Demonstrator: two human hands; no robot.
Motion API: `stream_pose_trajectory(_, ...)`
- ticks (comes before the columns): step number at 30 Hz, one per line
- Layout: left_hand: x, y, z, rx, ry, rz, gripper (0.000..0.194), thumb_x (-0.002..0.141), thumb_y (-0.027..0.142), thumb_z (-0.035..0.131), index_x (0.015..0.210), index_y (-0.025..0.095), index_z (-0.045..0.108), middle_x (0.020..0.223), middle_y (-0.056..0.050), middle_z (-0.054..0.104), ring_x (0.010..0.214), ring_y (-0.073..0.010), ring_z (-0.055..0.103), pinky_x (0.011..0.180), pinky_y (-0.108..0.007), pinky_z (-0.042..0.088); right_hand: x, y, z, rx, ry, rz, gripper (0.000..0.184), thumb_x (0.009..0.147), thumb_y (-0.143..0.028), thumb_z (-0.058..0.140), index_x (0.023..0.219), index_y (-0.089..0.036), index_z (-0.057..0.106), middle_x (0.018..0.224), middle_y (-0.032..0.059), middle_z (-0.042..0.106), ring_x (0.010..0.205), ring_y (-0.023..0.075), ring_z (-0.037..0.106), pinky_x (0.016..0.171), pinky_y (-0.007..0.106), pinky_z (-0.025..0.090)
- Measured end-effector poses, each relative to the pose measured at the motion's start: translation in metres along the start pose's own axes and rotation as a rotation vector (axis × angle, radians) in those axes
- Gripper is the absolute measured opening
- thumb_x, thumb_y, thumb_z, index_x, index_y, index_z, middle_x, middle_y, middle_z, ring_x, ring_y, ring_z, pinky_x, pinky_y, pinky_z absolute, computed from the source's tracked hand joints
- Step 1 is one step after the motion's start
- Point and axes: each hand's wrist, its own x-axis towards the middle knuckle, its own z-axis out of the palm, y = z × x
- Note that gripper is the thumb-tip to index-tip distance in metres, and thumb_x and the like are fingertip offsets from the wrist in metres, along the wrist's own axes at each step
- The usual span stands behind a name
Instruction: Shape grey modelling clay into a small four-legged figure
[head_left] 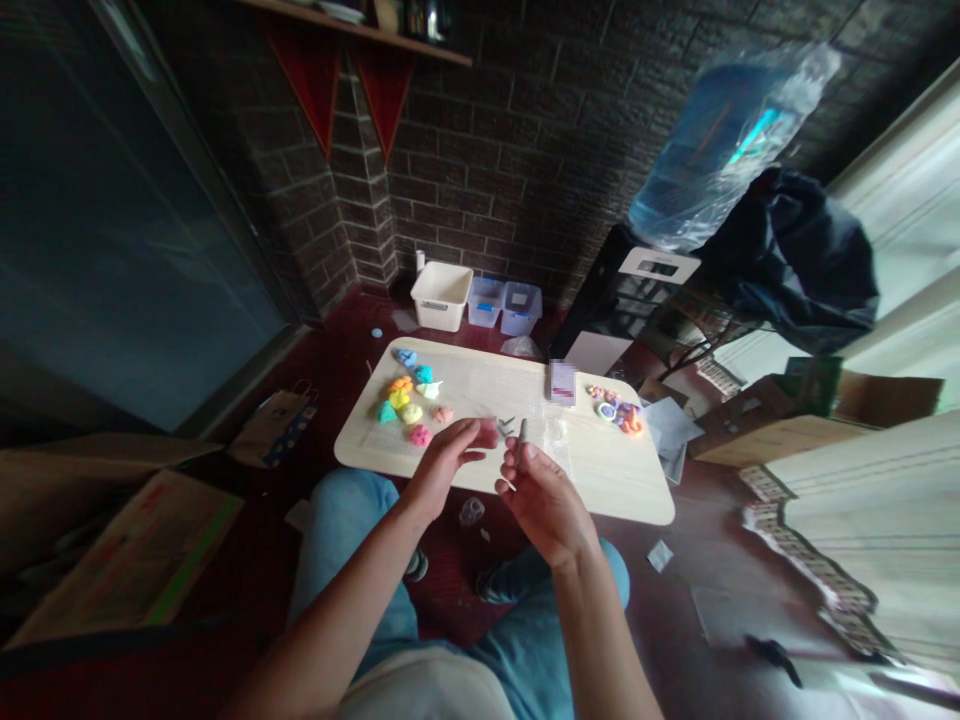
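My right hand (541, 495) is closed around a thin grey stick-like tool (521, 436) that points up from the fingers. My left hand (448, 458) hovers beside it with fingers curled and pinched near the tool's tip; whatever it holds is too small to make out. Both hands are above the near edge of a low light wooden table (600, 480). On the table's left lie several small coloured clay shapes (409, 400). A small pink-and-white box (562, 381) and a cluster of colourful cutters (619, 410) sit to the right.
White and clear plastic bins (442, 295) stand by the brick wall behind the table. A large blue water bottle (720, 140) sits on a dispenser at the right. Cardboard boxes (112, 560) lie at the left, and papers and boxes (750, 430) at the right. My knees in jeans are under the table.
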Motion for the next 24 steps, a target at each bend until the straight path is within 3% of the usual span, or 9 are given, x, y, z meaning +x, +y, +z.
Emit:
stream_pose_trajectory(3, 0.033, -0.029, -0.021, 0.153, 0.109, -0.083, 0.033, 0.08, 0.047, 0.065, 0.09, 0.016, 0.069, 0.092, -0.007, 0.071, 0.088, -0.02, 0.065, 0.074, -0.029, 0.046, -0.002, -0.004, -0.015, 0.1, 0.014, 0.026, 0.027, 0.071, -0.036, 0.082, 0.091, -0.021, 0.073, 0.074, -0.0027, 0.064, 0.062, 0.0091, 0.054, 0.063, 0.023, 0.047)
stream_pose_trajectory(5, 0.055, -0.044, -0.028, 0.231, 0.122, -0.135, 0.027, 0.084, 0.041, 0.065, 0.087, 0.014, 0.065, 0.085, -0.004, 0.067, 0.078, -0.0166, 0.063, 0.071, -0.03, 0.048, -0.003, -0.006, -0.025, 0.131, 0.037, 0.02, 0.028, 0.072, -0.036, 0.082, 0.094, -0.022, 0.072, 0.075, -0.0034, 0.064, 0.063, 0.0088, 0.055, 0.064, 0.023, 0.048)
stream_pose_trajectory(9, 0.075, -0.049, -0.016, 0.292, 0.016, -0.141, 0.021, 0.085, 0.035, 0.066, 0.082, 0.014, 0.064, 0.075, 0.0, 0.063, 0.067, -0.0129, 0.058, 0.063, -0.027, 0.047, -0.003, -0.007, -0.043, 0.107, 0.115, -0.015, 0.024, 0.071, -0.034, 0.082, 0.089, -0.022, 0.072, 0.084, -0.0006, 0.068, 0.069, 0.0101, 0.057, 0.066, 0.023, 0.049)
stream_pose_trajectory(13, 0.049, -0.028, 0.015, 0.236, -0.233, -0.065, 0.024, 0.074, 0.037, 0.075, 0.085, 0.016, 0.072, 0.073, -0.003, 0.068, 0.071, -0.0163, 0.061, 0.059, -0.025, 0.041, 0.0, -0.007, -0.054, 0.035, 0.216, -0.09, 0.018, 0.072, -0.034, 0.081, 0.08, -0.022, 0.071, 0.098, 0.0024, 0.069, 0.079, 0.0137, 0.059, 0.069, 0.025, 0.048)
stream_pose_trajectory(17, 0.013, -0.009, 0.038, 0.121, -0.432, -0.009, 0.027, 0.074, 0.035, 0.077, 0.096, 0.019, 0.073, 0.081, -0.005, 0.071, 0.077, -0.0174, 0.066, 0.07, -0.028, 0.049, 0.001, -0.007, -0.054, 0.048, 0.152, -0.057, 0.019, 0.072, -0.038, 0.081, 0.078, -0.023, 0.071, 0.088, 0.0009, 0.068, 0.077, 0.0148, 0.059, 0.074, 0.027, 0.048)
stream_pose_trajectory(20, 0.002, -0.006, 0.044, 0.05, -0.449, 0.061, 0.033, 0.074, 0.026, 0.078, 0.106, 0.023, 0.071, 0.085, -0.003, 0.071, 0.082, -0.0168, 0.068, 0.077, -0.029, 0.052, 0.0, -0.006, -0.049, 0.092, 0.07, -0.016, 0.019, 0.073, -0.039, 0.079, 0.076, -0.023, 0.071, 0.079, -0.0009, 0.066, 0.074, 0.0136, 0.057, 0.076, 0.027, 0.047)
stream_pose_trajectory(24, 0.005, -0.009, 0.043, 0.027, -0.419, 0.053, 0.026, 0.076, 0.027, 0.076, 0.102, 0.022, 0.072, 0.079, -0.002, 0.071, 0.072, -0.0164, 0.069, 0.068, -0.028, 0.054, -0.002, -0.006, -0.043, 0.154, 0.046, 0.005, 0.017, 0.071, -0.034, 0.082, 0.077, -0.021, 0.072, 0.071, -0.0037, 0.062, 0.066, 0.0095, 0.053, 0.072, 0.023, 0.046)
